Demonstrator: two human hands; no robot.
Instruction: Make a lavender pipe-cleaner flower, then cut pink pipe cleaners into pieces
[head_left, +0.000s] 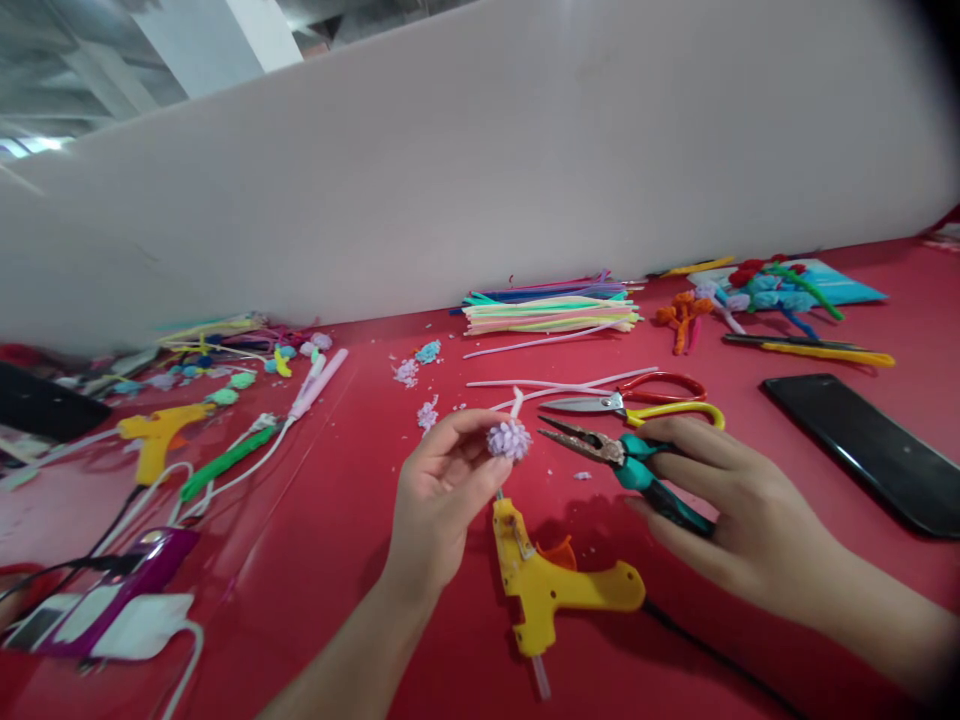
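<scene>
Between the thumb and fingers of my left hand (442, 490) is a small lilac pipe-cleaner flower (509, 440), its pale stem end sticking up. My right hand (739, 505) grips the green and black handles of long-nose pliers (637, 470). The pliers' jaws are slightly apart and point left at the flower, with a small gap between them. Below both hands a yellow glue gun (562, 590) lies on its side, a clear glue stick poking out of its back. Red-and-yellow-handled scissors (626, 402) rest just beyond the pliers.
A bundle of coloured pipe cleaners (551, 310) lies by the white partition (480, 160). Lilac clippings (406, 373) dot the red table (322, 600). At right are a black phone (862, 450) and tweezers (810, 348). Another yellow glue gun (161, 435) and a power strip (124, 590) are left.
</scene>
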